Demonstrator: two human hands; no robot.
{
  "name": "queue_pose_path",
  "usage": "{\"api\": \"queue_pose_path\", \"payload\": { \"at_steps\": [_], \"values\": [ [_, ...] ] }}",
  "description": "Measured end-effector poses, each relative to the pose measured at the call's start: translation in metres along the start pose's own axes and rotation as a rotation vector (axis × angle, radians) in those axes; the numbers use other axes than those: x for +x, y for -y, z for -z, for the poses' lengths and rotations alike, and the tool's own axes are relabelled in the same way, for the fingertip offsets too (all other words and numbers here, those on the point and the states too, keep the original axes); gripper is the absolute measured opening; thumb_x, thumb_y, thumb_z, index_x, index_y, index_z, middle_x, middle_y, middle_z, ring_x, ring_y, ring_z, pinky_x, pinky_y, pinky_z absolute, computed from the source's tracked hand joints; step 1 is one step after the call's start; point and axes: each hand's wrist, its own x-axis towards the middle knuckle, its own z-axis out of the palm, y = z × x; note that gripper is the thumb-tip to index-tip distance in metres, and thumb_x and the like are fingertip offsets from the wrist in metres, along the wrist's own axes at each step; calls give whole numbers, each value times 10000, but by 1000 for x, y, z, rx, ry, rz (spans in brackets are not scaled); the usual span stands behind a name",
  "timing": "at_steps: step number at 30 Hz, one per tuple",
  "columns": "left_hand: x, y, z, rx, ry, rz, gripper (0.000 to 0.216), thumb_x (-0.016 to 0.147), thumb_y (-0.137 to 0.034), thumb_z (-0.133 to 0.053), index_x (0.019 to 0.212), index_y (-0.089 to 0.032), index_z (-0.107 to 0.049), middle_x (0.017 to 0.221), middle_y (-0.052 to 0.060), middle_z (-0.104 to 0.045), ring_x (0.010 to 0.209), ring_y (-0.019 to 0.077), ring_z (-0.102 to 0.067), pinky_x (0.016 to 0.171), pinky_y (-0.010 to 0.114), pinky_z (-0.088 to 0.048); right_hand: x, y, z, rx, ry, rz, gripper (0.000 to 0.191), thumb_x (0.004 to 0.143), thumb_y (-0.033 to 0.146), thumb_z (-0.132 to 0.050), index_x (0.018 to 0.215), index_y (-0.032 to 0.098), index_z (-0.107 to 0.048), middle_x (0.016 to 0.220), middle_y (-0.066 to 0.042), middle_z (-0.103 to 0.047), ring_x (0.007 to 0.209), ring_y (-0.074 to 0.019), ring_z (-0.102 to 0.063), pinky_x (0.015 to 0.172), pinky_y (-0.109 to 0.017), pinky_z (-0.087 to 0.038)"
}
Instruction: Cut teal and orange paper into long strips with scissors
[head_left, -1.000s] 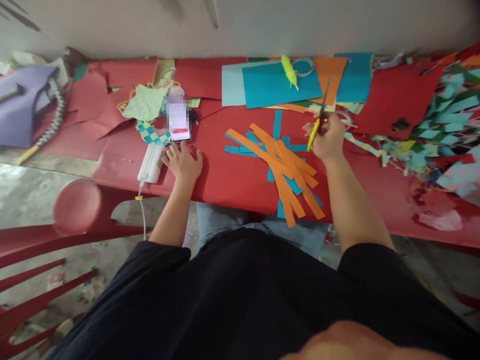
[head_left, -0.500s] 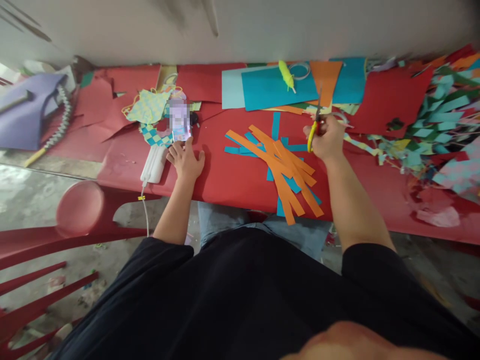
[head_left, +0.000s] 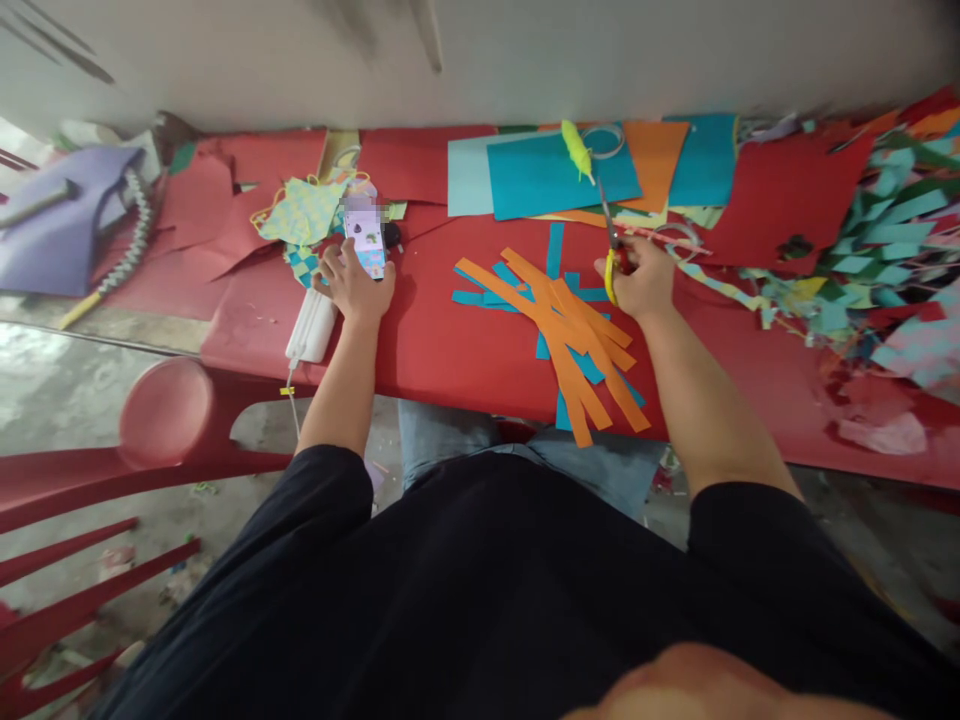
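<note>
My left hand (head_left: pixel 352 285) rests over the lower end of a phone (head_left: pixel 365 240) with its screen lit, fingers curled around its sides on the red table (head_left: pixel 465 340). My right hand (head_left: pixel 637 280) grips yellow-handled scissors (head_left: pixel 609 245), blades pointing up and away. Between the hands lies a heap of orange and teal paper strips (head_left: pixel 566 325), crossed over one another.
A white power bank (head_left: pixel 311 325) with a cable lies left of the phone. Teal, light blue and orange sheets (head_left: pixel 555 170) and a yellow-green glue bottle (head_left: pixel 576 148) sit at the back. Paper scraps (head_left: pixel 870 260) pile at right. A red plastic chair (head_left: pixel 150 420) stands at left.
My left hand slid forward from the table below the phone onto the phone itself. My right hand with the scissors shifted slightly left toward the strips.
</note>
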Motion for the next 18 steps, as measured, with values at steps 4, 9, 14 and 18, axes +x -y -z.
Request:
{"api": "queue_pose_path", "payload": {
  "at_steps": [4,9,14,18],
  "values": [
    [1,-1,1,-14,24,8,825,963,-600,-657,1658,-199,-465,1683,159,-482,1579,405,-378,1322,644,-164,0,-2,-3,-39,25,-7,604,875,686,-847,1284,251,-760,1142,-115,-839,1025,-339,-807,962,-517,-671],
    [1,-4,5,-33,88,24,839,957,-567,-638,1691,-236,-404,1718,211,-413,1623,460,-335,1340,699,-142,2,-2,-5,-56,21,-3,613,875,706,-852,1271,245,-774,1143,-118,-842,1033,-358,-809,969,-552,-669],
    [2,-5,3,-36,77,24,773,943,-537,-648,1632,-229,-484,1686,213,-447,1597,455,-377,1323,674,-241,4,-3,-6,-30,5,-5,593,875,688,-861,1275,255,-798,1114,-110,-847,979,-350,-816,917,-544,-680],
    [3,1,-4,-41,15,24,673,915,-524,-698,1506,-213,-610,1631,197,-523,1550,431,-443,1291,621,-334,4,-6,-7,-2,-21,13,640,831,669,-897,1284,224,-817,1087,-109,-850,973,-370,-827,893,-559,-689]
  ]
}}
